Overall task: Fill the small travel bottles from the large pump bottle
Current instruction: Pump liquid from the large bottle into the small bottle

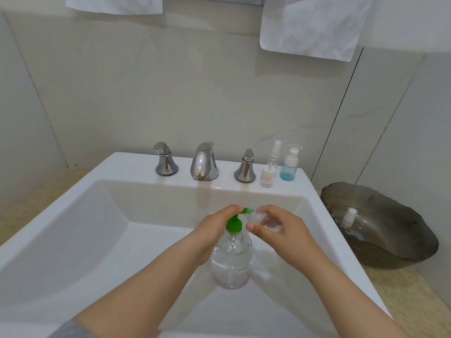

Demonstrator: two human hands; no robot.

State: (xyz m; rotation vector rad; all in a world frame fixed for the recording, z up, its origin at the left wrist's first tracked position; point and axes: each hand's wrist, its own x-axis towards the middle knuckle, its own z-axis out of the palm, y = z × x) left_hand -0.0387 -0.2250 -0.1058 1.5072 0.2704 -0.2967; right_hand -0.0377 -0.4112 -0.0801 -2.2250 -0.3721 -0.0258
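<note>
A large clear pump bottle (231, 262) with a green pump head (234, 223) stands over the white sink basin, partly filled with clear liquid. My left hand (214, 230) wraps its neck, with fingers on top of the pump. My right hand (280, 228) holds a small clear travel bottle (264, 219) tilted with its mouth at the green nozzle. On the sink's back ledge stand a clear spray bottle (274, 154), a blue-tinted pump bottle (289, 164) and a small white pump cap (268, 176).
A chrome faucet (204, 162) with two handles (166, 163) (245, 167) sits on the sink ledge (136, 164). A dark glass bowl (390, 240) on the counter at right holds another small spray bottle (349, 217). White towels (310, 25) hang above.
</note>
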